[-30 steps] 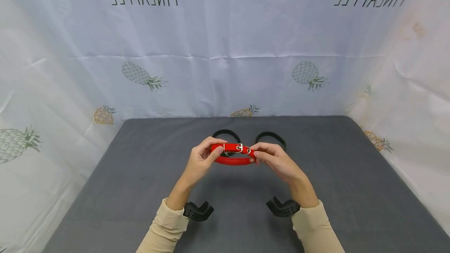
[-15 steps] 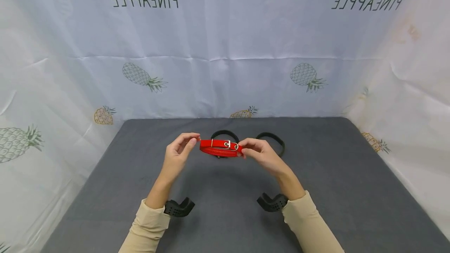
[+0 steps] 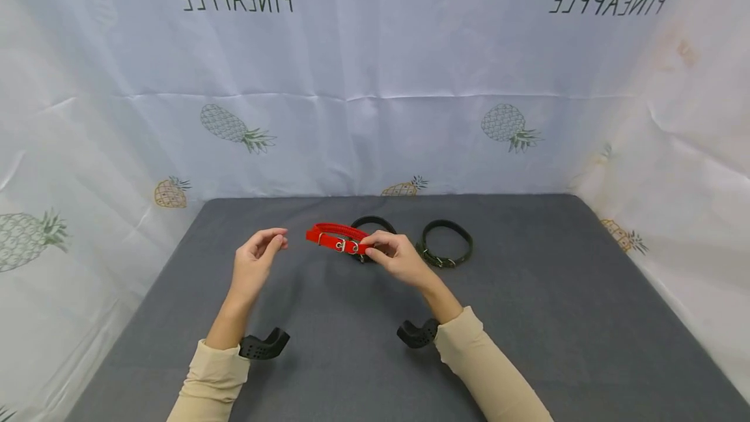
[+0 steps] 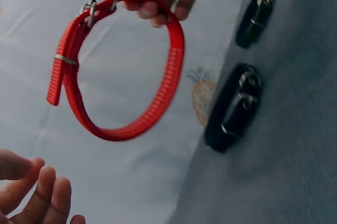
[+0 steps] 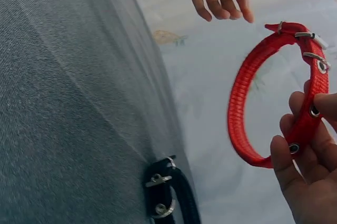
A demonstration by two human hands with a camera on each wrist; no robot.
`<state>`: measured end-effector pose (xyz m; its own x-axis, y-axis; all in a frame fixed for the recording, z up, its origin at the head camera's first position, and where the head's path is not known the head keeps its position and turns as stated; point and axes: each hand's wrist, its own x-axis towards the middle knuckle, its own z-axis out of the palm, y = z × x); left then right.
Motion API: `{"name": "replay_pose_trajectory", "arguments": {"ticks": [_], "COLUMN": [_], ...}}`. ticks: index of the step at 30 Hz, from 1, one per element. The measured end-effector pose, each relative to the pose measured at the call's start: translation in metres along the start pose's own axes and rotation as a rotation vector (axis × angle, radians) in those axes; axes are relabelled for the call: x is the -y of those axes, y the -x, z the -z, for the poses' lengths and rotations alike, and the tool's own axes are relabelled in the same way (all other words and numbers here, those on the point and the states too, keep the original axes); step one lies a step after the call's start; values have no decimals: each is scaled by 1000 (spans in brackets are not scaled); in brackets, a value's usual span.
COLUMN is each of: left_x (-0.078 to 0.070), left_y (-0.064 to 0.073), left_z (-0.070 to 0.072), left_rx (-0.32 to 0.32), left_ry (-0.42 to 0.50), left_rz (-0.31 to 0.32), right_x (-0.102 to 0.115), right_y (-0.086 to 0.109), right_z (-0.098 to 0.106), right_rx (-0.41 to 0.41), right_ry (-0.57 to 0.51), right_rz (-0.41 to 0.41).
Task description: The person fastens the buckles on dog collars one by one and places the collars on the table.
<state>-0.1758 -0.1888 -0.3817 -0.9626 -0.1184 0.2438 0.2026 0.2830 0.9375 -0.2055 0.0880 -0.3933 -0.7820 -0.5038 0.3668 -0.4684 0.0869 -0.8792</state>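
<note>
A red pet collar [image 3: 331,241], buckled into a loop with a silver buckle and D-ring, hangs in the air above the table. My right hand [image 3: 401,258] pinches one side of it between thumb and fingers; in the right wrist view the red collar [image 5: 243,110] shows metal eyelets near those fingers. My left hand [image 3: 253,262] is apart from the collar, to its left, with relaxed fingers holding nothing. In the left wrist view the collar's tail [image 4: 55,84] points toward the left fingertips [image 4: 45,190] without touching them.
Two dark buckled collars lie on the grey table [image 3: 527,318]: a black one [image 3: 375,219] partly hidden behind the red collar and right hand, and a dark green one [image 3: 467,243] to its right. A white pineapple-print curtain [image 3: 375,142] stands behind.
Both hands have moved left, the right carrying the red collar. My left hand has let go of the collar and drawn away from it. The collar has tilted, showing more of its loop.
</note>
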Motion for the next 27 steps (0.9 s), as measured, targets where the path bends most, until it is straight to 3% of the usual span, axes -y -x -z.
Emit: {"name": "replay_pose_trajectory", "arguments": {"ticks": [5, 14, 27], "left_x": [17, 34, 39], "left_y": [4, 11, 12], "left_z": [12, 30, 39], "left_rx": [24, 64, 92], "left_ry": [-65, -143, -176], "left_rz": [82, 157, 178], "right_x": [-10, -26, -44], "right_y": [-11, -30, -53], "right_z": [-17, -46, -80], "right_rx": [-46, -103, -144], "right_ry": [85, 226, 378], "right_rz": [50, 72, 3]}}
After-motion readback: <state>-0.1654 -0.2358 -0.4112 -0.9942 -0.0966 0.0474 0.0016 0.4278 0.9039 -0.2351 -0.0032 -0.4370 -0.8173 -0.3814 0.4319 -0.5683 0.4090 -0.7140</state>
